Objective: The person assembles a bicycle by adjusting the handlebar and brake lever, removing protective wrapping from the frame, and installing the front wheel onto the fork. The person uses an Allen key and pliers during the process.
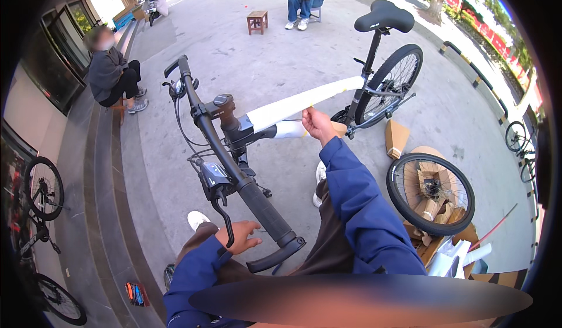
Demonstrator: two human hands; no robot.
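Note:
A bicycle with its front wheel off stands in front of me, its black handlebar point(219, 143) turned across the view. White wrapping point(293, 104) covers the top tube, and more white wrapping point(291, 129) is round the lower tube. My right hand point(319, 126) is closed in a pinch at the lower edge of the top tube's wrapping, by a bit of yellow tape. Below the brake lever point(225, 219), my left hand point(239, 238) has its fingers spread and holds nothing. The black saddle point(384, 17) and rear wheel point(393, 85) are at the far end.
A loose wheel point(431, 194) lies on cardboard at the right, near a cardboard piece point(397, 139) and white packing sheets point(449, 258). Steps point(108, 211) run along the left, where a person point(111, 73) sits. Another person point(305, 0) sits beyond a wooden stool point(257, 22).

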